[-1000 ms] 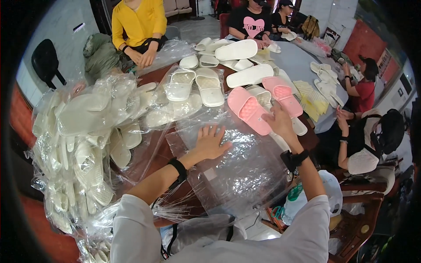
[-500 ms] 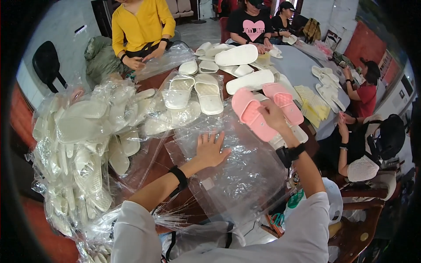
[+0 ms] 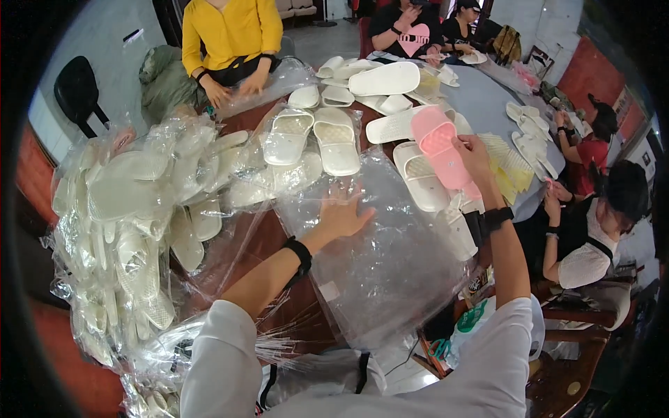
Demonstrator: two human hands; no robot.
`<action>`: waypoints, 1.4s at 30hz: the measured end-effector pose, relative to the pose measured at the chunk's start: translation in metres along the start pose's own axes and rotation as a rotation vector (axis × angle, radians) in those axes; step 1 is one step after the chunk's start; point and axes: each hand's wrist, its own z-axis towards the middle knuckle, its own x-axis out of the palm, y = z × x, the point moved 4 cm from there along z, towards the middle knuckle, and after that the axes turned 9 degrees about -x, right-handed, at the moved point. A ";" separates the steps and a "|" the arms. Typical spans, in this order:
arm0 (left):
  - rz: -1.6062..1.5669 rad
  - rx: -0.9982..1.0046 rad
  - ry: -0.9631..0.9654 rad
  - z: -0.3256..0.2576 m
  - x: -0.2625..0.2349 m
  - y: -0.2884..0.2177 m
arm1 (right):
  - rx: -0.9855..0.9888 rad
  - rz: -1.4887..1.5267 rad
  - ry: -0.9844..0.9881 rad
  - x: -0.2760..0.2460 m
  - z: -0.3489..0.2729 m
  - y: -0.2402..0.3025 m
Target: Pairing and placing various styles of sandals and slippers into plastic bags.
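My right hand [image 3: 477, 161] grips the edge of a pink slipper [image 3: 440, 148], tilted over the white slippers. Another bit of pink shows below that hand, perhaps a second slipper mostly hidden behind the first. Under it lies a white slipper [image 3: 421, 182] with a quilted insole. With fingers spread, my left hand [image 3: 341, 214] rests at the upper part of a clear plastic bag sheet [image 3: 390, 258]; its fingertips look hazy, and I cannot tell if film covers them. Just beyond are two white slippers [image 3: 336, 146] in clear film.
Bagged white slippers [image 3: 132, 188] pile up at left. Loose white slippers [image 3: 385, 79] and yellow sheets [image 3: 512, 171] lie farther off. Thin ties [image 3: 279, 341] fan out near my left forearm. Co-workers sit around the table, one in a yellow top [image 3: 233, 35]. A wooden chair [image 3: 571, 362] stands at right.
My right hand has moved right with the pink slipper, which now stands steeper, uncovering the white slipper. The two pink slippers no longer lie side by side. My left hand has shifted slightly away from me.
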 end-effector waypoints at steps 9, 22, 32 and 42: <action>-0.038 0.074 -0.086 0.020 -0.011 0.003 | -0.294 -0.192 -0.101 -0.021 -0.047 0.051; 0.002 0.100 0.482 -0.102 -0.094 -0.009 | -0.429 -0.336 0.575 0.045 -0.270 0.135; -0.023 0.029 0.413 -0.125 -0.030 0.043 | -0.368 -0.398 0.697 0.090 -0.294 0.122; -0.407 0.135 0.373 -0.189 -0.107 0.009 | -0.365 -0.439 0.660 0.088 -0.292 0.119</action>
